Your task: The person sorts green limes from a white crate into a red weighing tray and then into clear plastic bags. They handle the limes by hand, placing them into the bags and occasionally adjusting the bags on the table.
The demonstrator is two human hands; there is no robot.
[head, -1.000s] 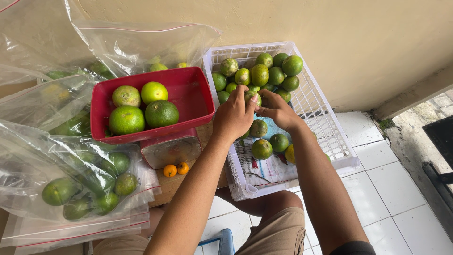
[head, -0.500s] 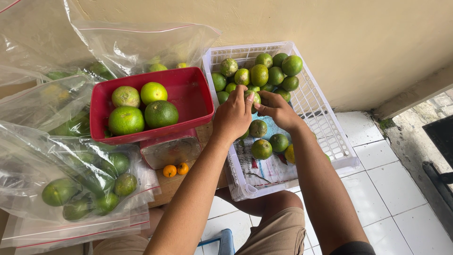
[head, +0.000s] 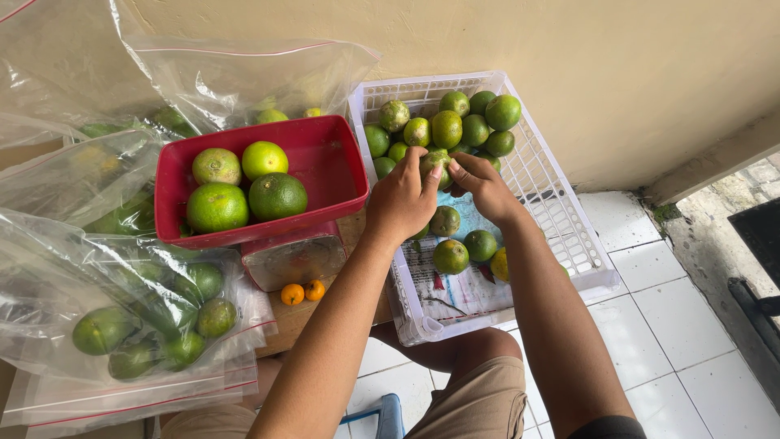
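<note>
Both hands, left hand (head: 400, 202) and right hand (head: 481, 185), are pinching one green citrus (head: 434, 159) between their fingertips, white crate (head: 561, 236) underneath.

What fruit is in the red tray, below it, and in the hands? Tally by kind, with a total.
Green citrus fruits in the red tray: 4
Small orange fruits below the tray: 2
Green fruit pinched by left hand and right hand: 1
Total: 7

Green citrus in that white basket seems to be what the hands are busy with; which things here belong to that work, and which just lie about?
In hand:
left hand
right hand
green citrus held between both
white basket

Lying about:
red tray with four fruits
bagged green fruits
two small orange fruits
</note>
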